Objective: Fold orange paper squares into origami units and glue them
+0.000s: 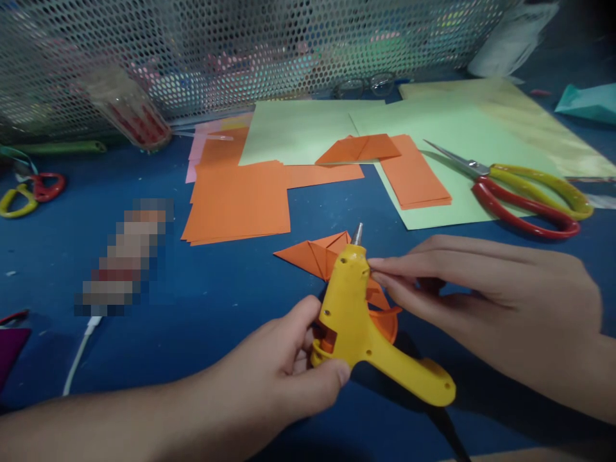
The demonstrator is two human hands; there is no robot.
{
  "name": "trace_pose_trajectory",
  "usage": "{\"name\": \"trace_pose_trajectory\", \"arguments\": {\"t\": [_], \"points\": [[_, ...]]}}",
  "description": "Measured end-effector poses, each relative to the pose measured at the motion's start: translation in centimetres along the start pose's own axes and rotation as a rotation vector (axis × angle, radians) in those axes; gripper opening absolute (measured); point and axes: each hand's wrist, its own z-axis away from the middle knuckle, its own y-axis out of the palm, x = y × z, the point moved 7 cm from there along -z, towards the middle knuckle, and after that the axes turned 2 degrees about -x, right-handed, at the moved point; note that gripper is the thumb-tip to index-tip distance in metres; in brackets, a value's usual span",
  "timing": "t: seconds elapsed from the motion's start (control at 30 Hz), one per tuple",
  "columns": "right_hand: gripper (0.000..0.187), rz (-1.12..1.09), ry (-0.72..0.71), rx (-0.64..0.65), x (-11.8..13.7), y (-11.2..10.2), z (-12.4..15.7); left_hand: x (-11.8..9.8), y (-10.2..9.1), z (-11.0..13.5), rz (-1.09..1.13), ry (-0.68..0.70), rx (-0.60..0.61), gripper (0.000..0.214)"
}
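Note:
My left hand (293,366) is closed around the rear of a yellow hot glue gun (347,292), thumb and fingers at its back end. The metal nozzle (357,233) points away from me, and the handle slants down to the right. An orange trigger (391,324) shows beside the handle. At the gun's right side, just below the nozzle, my right hand (486,301) pinches with its fingertips; whatever is between them is too small to make out. Folded orange paper (310,256) lies behind the gun, partly hidden by it.
Orange paper sheets (240,202) and orange strips (418,172) lie beyond, with light green sheets (303,125). Red-and-yellow scissors (527,199) rest at right, smaller scissors (48,186) at left. A jar (137,115) leans by the perforated metal panel (269,58). A white cable (79,356) runs at left.

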Motion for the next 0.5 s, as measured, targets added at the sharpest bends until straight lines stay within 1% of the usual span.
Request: {"name": "trace_pose_trajectory", "arguments": {"t": [0.13,0.27,0.43,0.5], "points": [[0.031,0.056,-0.034,-0.018,0.12,-0.11,0.24,0.02,-0.11,0.11,-0.03,-0.014,-0.017,0.036],[0.03,0.074,-0.075,-0.018,0.42,-0.14,0.03,0.16,-0.27,0.06,-0.087,-0.012,-0.017,0.038],[0.026,0.101,-0.128,-0.008,0.57,0.02,-0.36,0.25,-0.12,0.01,-0.119,-0.004,-0.012,0.03],[0.025,0.111,-0.137,0.0,0.63,0.13,-0.48,0.28,-0.16,0.09,-0.15,-0.011,-0.028,0.03]]}}
